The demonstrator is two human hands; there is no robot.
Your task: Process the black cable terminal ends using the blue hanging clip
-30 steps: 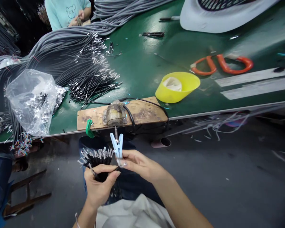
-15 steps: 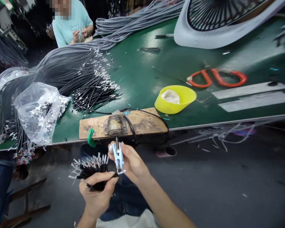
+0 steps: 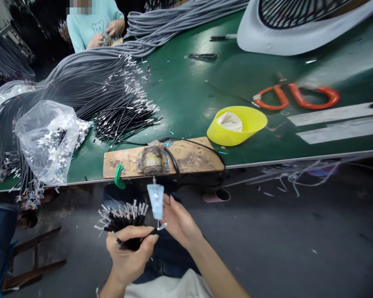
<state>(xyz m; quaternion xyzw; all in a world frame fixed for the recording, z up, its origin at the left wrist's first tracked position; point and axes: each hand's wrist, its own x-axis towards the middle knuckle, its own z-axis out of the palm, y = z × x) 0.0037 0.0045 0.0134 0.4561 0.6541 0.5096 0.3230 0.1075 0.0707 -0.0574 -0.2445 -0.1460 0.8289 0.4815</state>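
My left hand (image 3: 129,252) grips a bundle of black wires (image 3: 121,217) with shiny metal terminals fanned out upward and to the left. My right hand (image 3: 178,221) holds a light blue clothespin-like clip (image 3: 156,200) upright, just right of the bundle, with a small metal piece showing at its lower end. Both hands are below the table's front edge, over my lap. Directly above the clip, a wooden block (image 3: 186,155) with a worn metal fixture (image 3: 153,159) sits on the green table (image 3: 189,91).
A big sheaf of grey and black terminal wires (image 3: 112,95) and a clear plastic bag (image 3: 46,140) lie at left. A yellow bowl (image 3: 239,126), orange-handled scissors (image 3: 295,95) and a white fan (image 3: 298,25) sit right. A person in a teal shirt (image 3: 90,25) works at the far side.
My right hand has turned the clip so its flat side faces me and shifted it slightly. The left hand keeps its grip on the wire bundle. The view has shifted a little.
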